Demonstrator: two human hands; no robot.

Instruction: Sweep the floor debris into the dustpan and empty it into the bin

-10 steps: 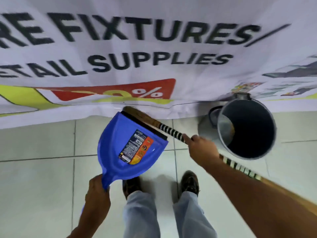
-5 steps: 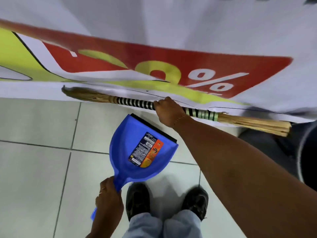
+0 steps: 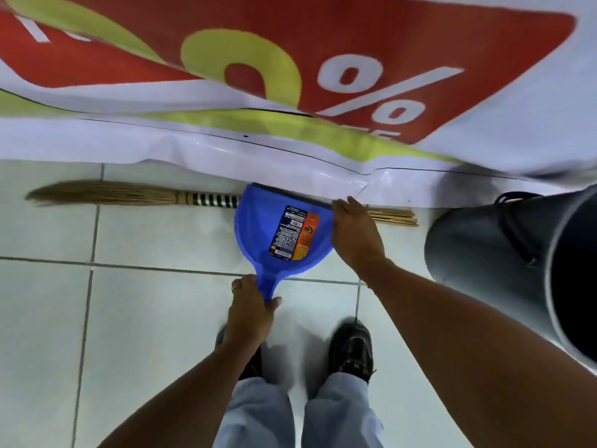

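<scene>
The blue dustpan (image 3: 284,234) stands on the tiled floor (image 3: 145,302) with its mouth against the banner's (image 3: 290,76) lower edge. The left hand (image 3: 250,305) is closed around its handle, just below the pan. The right hand (image 3: 355,234), fingers spread and flat, rests at the pan's right edge. Behind both hands the broom (image 3: 135,195) lies along the banner. The grey bin (image 3: 504,253) stands right of the right hand.
</scene>
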